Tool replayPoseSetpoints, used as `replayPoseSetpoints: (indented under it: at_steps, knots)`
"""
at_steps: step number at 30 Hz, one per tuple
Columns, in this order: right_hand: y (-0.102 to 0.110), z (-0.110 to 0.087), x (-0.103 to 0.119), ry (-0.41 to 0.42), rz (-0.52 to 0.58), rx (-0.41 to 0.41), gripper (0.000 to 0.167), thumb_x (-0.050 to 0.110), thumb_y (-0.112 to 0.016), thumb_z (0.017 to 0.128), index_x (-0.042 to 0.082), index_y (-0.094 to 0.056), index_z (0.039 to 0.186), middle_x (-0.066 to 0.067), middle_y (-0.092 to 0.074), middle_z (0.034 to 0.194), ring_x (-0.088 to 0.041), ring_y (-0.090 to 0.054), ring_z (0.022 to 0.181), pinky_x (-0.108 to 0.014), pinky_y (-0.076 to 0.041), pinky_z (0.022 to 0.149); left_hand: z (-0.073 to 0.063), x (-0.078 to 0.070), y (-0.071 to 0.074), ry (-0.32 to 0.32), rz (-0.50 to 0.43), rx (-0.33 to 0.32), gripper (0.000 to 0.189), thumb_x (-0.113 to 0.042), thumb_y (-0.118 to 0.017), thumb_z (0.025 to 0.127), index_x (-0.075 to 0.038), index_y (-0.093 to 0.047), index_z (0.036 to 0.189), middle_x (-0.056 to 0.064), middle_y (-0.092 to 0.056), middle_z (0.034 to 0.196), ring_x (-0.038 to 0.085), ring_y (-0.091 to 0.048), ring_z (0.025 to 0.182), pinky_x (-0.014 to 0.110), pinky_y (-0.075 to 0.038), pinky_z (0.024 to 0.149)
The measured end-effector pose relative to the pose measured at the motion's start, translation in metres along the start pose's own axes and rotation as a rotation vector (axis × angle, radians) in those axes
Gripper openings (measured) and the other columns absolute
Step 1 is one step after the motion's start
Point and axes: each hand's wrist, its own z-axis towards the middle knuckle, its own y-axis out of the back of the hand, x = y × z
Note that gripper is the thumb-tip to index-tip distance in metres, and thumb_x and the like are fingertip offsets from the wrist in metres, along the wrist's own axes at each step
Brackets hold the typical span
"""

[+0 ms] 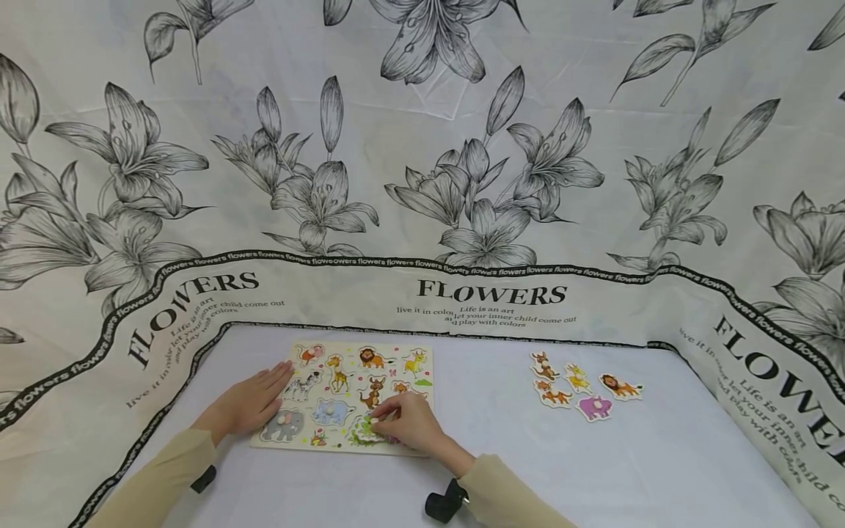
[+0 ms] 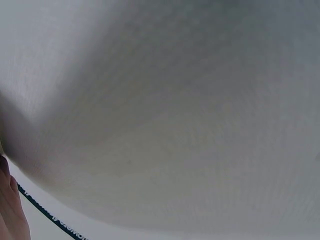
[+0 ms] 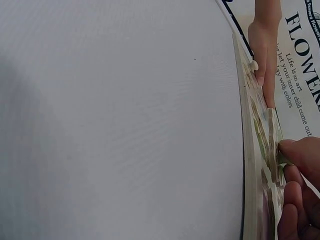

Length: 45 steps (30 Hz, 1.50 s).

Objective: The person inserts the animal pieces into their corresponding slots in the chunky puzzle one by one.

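Note:
A pale animal puzzle board (image 1: 265,443) lies on the table, printed with a zebra, giraffe, lion and other animals. My left hand (image 1: 256,400) rests flat with straight fingers on its left edge. Near the front edge, my right hand (image 1: 412,424) pinches a green puzzle piece (image 1: 362,431) over the board. In the right wrist view the thumb and fingers hold this piece (image 3: 273,145) just above the board, seen edge-on. Grey elephant (image 1: 282,425) and blue animal (image 1: 332,412) pieces with knobs sit on the board. Part of its lower right is hidden under my right hand.
Several loose pieces lie to the right: a kangaroo (image 1: 543,366), a yellow horned animal (image 1: 577,378), a lion (image 1: 619,386), an orange animal (image 1: 551,394) and a purple hippo (image 1: 595,408). White cloth (image 1: 488,411) covers the table; a flower-printed curtain (image 1: 356,293) stands behind.

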Motion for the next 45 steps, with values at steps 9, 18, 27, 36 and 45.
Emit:
replayPoseSetpoints:
  at_steps: [9, 18, 27, 36, 45]
  knots:
    - [-0.006, 0.002, 0.001, -0.005, -0.016, -0.010, 0.011, 0.011, -0.077, 0.079, 0.006, -0.076, 0.089, 0.000, -0.071, 0.074, 0.001, -0.047, 0.043, -0.013, -0.036, 0.039, 0.000, -0.002, 0.002, -0.010, 0.005, -0.008, 0.054, -0.025, -0.043, 0.099, 0.007, -0.037, 0.143, 0.023, -0.035, 0.152, 0.038, -0.035, 0.140, 0.048, -0.034, 0.115]
    - [-0.008, 0.002, 0.007, 0.011, -0.048, -0.014, 0.010, 0.009, -0.077, 0.079, 0.004, -0.075, 0.088, -0.001, -0.071, 0.073, 0.002, -0.047, 0.044, -0.012, -0.036, 0.040, 0.001, 0.000, 0.003, -0.008, -0.006, 0.006, 0.055, -0.025, -0.042, 0.100, 0.007, -0.035, 0.144, 0.023, -0.033, 0.153, 0.039, -0.033, 0.141, 0.049, -0.033, 0.115]
    - [-0.014, 0.004, 0.009, 0.033, -0.102, -0.030, 0.010, 0.011, -0.079, 0.077, 0.007, -0.076, 0.085, 0.000, -0.072, 0.073, 0.004, -0.043, 0.050, -0.011, -0.034, 0.045, 0.002, 0.001, 0.001, -0.006, -0.023, 0.010, 0.055, -0.025, -0.041, 0.100, 0.007, -0.034, 0.144, 0.023, -0.031, 0.153, 0.039, -0.032, 0.141, 0.049, -0.032, 0.116]
    - [-0.016, 0.005, 0.010, 0.022, -0.111, -0.027, 0.010, 0.012, -0.080, 0.076, 0.008, -0.076, 0.084, 0.002, -0.071, 0.072, 0.003, -0.045, 0.052, -0.012, -0.037, 0.047, 0.001, -0.002, 0.004, 0.002, -0.033, 0.015, 0.055, -0.024, -0.041, 0.100, 0.008, -0.035, 0.144, 0.024, -0.032, 0.153, 0.040, -0.032, 0.141, 0.049, -0.032, 0.115]
    - [-0.018, 0.005, 0.010, 0.028, -0.123, -0.023, 0.010, 0.010, -0.081, 0.075, 0.008, -0.077, 0.084, 0.004, -0.070, 0.070, 0.004, -0.046, 0.052, -0.012, -0.039, 0.047, 0.001, -0.002, 0.003, 0.002, -0.037, 0.018, 0.055, -0.022, -0.041, 0.100, 0.009, -0.034, 0.144, 0.024, -0.032, 0.153, 0.040, -0.032, 0.141, 0.049, -0.033, 0.115]
